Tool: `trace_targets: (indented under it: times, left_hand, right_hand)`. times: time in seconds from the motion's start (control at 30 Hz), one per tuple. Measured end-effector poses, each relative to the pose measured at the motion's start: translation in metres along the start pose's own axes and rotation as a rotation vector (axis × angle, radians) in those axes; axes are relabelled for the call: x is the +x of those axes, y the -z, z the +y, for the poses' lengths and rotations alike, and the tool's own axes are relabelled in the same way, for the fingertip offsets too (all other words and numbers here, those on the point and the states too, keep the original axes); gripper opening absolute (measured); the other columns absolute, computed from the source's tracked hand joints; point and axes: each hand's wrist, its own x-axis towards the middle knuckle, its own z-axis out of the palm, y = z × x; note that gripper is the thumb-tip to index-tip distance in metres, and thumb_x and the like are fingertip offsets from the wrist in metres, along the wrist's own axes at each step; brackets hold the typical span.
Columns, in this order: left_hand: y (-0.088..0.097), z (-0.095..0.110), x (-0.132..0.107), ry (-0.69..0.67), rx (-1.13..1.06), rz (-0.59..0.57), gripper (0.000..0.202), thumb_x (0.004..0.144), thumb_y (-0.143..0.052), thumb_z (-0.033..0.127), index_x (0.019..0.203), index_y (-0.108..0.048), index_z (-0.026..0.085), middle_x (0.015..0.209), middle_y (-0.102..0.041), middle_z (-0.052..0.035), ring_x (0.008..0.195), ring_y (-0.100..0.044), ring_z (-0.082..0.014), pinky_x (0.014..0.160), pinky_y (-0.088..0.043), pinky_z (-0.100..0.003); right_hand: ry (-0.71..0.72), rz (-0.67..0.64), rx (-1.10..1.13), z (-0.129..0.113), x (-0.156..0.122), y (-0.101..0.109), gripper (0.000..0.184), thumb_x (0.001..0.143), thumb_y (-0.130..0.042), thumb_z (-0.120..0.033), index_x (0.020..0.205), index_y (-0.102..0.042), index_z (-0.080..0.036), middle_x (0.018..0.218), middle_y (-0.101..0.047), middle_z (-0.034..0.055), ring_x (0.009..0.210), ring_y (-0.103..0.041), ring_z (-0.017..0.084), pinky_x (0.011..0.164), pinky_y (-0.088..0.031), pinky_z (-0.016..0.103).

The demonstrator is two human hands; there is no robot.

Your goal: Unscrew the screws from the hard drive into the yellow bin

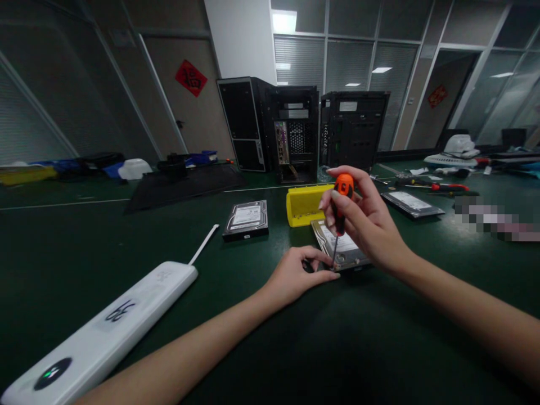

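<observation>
Right hand (368, 216): you grip the driver (345, 184).
Left hand (293, 271): by its tip, hold unclear.
Drive (347, 251): beneath your right grip.

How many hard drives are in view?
3: left hard drive, beside the yellow container; middle hard drive under the screwdriver; right hard drive beyond the right hand. Others may be hidden.

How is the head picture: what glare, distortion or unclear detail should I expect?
Head view: dim, with a bright light panel at top; soft sheen on the green table; the left door leaning, likely lens distortion; a pixelated patch at right; the tip of the screwdriver too small to judge.
</observation>
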Motion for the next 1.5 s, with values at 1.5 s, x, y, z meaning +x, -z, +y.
trace_targets:
  times: [1.5]
  left_hand:
    - [0.0022,0.0065,0.0012,0.026,-0.061,-0.077,0.031,0.073,-0.064,0.039,0.094,-0.070,0.016,0.067,-0.053,0.0011,0.064,-0.043,-0.0129,0.060,-0.031,-0.024]
  right_hand:
    - [-0.019,0.044,-0.052,-0.0013,-0.0010,-0.0003,0.031,0.083,-0.054,-0.030,0.111,-0.043,-0.032,0.084,-0.047,0.0006,0.059,-0.047,0.011,0.046,-0.040,0.026]
